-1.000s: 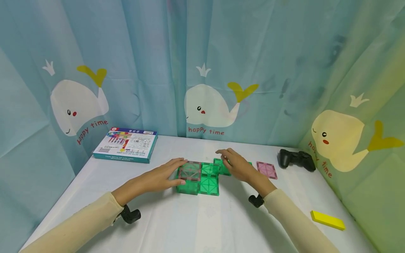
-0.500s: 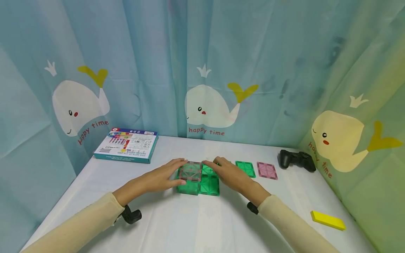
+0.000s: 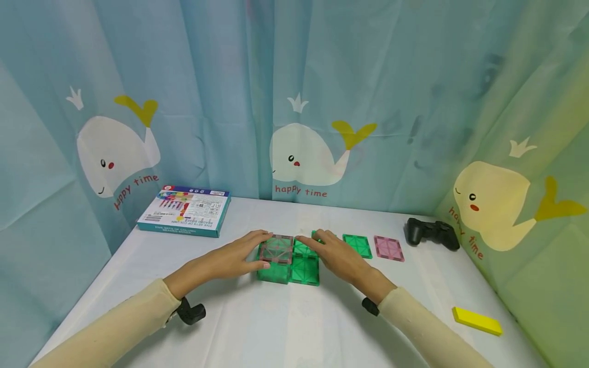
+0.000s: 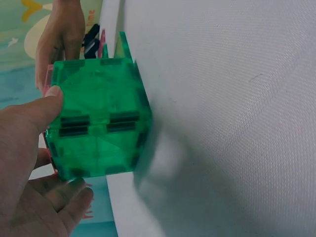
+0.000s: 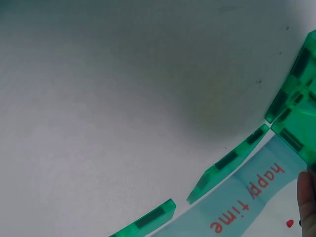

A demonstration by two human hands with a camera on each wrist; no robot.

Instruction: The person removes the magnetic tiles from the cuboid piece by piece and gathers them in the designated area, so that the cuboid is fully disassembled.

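Observation:
Several green magnetic tiles and a pink one form a small box-like block on the white table, the pink tile (image 3: 277,249) on top and a green tile (image 3: 274,273) facing the front. My left hand (image 3: 240,255) holds its left side, thumb (image 4: 52,101) against a green face and the fingers behind. More green tiles (image 3: 305,270) adjoin on the right. There my right hand (image 3: 338,258) reaches over with relaxed fingers, its index fingertip right at the top edge of a green tile; in the right wrist view one fingertip (image 5: 306,195) shows beside the green wall (image 5: 298,128).
Right of the block lie a loose green tile (image 3: 357,246) and a pink tile (image 3: 389,248). A black game controller (image 3: 431,233) sits at the back right, a yellow bar (image 3: 477,321) at the front right. Back left is a flat box (image 3: 184,211), before a whale-print curtain (image 3: 221,102).
My right hand has moved left and down from over the loose green tiles to the right side of the block. The left hand has stayed in place on it.

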